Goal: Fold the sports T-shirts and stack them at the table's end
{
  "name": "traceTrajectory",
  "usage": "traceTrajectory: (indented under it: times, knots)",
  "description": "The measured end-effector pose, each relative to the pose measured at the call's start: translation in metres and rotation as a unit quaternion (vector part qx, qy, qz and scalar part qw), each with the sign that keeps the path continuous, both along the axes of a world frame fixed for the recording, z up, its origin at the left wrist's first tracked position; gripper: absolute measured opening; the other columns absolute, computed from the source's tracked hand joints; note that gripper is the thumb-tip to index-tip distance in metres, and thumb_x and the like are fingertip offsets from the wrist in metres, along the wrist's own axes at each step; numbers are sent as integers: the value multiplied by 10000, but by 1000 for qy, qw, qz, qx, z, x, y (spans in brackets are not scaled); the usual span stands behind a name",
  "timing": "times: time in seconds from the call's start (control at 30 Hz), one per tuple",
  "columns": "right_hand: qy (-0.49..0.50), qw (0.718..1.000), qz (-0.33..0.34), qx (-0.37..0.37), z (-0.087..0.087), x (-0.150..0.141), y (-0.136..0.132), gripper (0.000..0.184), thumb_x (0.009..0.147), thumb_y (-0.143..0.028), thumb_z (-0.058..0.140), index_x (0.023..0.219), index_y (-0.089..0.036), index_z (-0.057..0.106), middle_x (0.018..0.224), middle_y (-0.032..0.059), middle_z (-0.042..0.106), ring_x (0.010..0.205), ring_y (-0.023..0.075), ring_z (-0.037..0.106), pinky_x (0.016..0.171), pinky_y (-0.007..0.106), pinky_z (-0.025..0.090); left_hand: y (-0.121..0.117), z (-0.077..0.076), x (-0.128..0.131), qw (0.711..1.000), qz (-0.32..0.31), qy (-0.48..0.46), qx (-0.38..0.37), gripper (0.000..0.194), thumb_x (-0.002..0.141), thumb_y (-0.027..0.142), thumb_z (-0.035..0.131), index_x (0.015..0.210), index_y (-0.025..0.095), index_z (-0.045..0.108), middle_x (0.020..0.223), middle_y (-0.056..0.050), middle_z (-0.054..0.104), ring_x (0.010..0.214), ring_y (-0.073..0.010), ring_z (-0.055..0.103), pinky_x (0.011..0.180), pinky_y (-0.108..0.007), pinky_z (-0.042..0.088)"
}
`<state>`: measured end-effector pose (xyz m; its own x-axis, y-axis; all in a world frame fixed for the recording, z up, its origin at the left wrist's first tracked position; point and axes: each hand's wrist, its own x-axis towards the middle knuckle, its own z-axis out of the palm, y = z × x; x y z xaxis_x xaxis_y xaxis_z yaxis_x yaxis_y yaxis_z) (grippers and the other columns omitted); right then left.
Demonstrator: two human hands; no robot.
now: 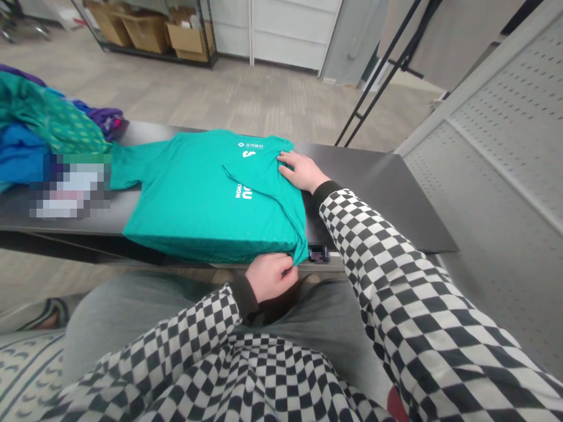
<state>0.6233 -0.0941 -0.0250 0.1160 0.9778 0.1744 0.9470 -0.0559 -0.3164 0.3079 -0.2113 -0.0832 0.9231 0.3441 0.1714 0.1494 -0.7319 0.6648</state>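
A teal T-shirt (193,193) with white print lies spread over a dark tabletop, one sleeve pointing left and its lower edge drooping over the near side. Part of its right side is folded over, covering some of the lettering. My left hand (273,276) is closed on the shirt's near right corner at the table's front edge. Fingers extended, my right hand (303,170) rests on the shirt's far right part, the fingertips touching the cloth and the thumb apart.
At the left, a heap of colourful clothes (48,117) sits on the dark table (373,176), beside a blurred-out pale item (73,190). A small blurred-out dark object (319,253) lies near the front edge. A perforated grey panel (505,146) borders the right; boxes (145,32) stand on a shelf behind.
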Motion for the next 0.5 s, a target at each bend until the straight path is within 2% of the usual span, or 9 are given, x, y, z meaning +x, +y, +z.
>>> traceTrajectory:
  times: [0.07, 0.13, 0.23, 0.3, 0.37, 0.43, 0.5]
  knots:
    - [3, 1000, 2, 6, -2, 1, 1, 592, 1117, -475, 556, 1659, -280, 694, 1797, 49, 546, 1706, 359, 469, 1420, 632, 335, 7, -3, -19, 992, -39, -98, -72, 394, 1081, 323, 549, 718, 208, 654, 927, -114, 723, 896, -225, 707, 849, -348, 538]
    - [5, 1000, 5, 10, -3, 2, 2, 598, 1111, -476, 558, 1659, -280, 696, 1790, 41, 556, 1702, 354, 475, 1422, 612, 344, 13, -9, -35, 973, -33, -151, -172, 406, 1087, 357, 553, 730, 199, 662, 986, -117, 718, 936, -227, 696, 877, -354, 545]
    - [7, 1000, 5, 18, -6, 4, 3, 613, 1103, -483, 563, 1650, -247, 708, 1776, 55, 576, 1690, 358, 494, 1422, 575, 360, 18, -21, -47, 937, 10, -116, -330, 436, 1073, 455, 581, 720, 203, 628, 835, -65, 669, 830, -210, 653, 816, -344, 530]
    - [14, 1000, 2, 24, -7, 5, 4, 620, 1100, -508, 566, 1640, -243, 719, 1768, 57, 588, 1684, 361, 502, 1423, 560, 367, 17, -26, -47, 916, 24, -66, -395, 435, 1057, 544, 586, 787, 208, 644, 796, -43, 659, 807, -210, 645, 797, -339, 527]
    - [21, 999, -2, 29, -7, 6, 4, 643, 1096, -544, 570, 1639, -233, 718, 1765, 66, 592, 1686, 367, 498, 1428, 557, 358, 12, -24, -41, 919, 44, -24, -390, 427, 1045, 618, 605, 962, 210, 697, 816, -22, 678, 786, -202, 641, 767, -330, 513]
    - [22, 999, -4, 33, -6, 6, 4, 693, 1088, -580, 579, 1652, -196, 702, 1772, 98, 581, 1698, 377, 479, 1435, 557, 341, 7, -17, -31, 947, 93, -1, -307, 437, 1013, 647, 681, 1100, 220, 711, 810, 4, 664, 750, -191, 616, 729, -323, 470]
    - [19, 999, -6, 35, -6, 6, 3, 746, 1081, -604, 583, 1669, -154, 677, 1787, 133, 557, 1712, 389, 453, 1441, 565, 322, 2, -7, -20, 968, 151, 4, -201, 403, 979, 609, 762, 1106, 229, 729, 805, 13, 644, 745, -188, 600, 713, -326, 427]
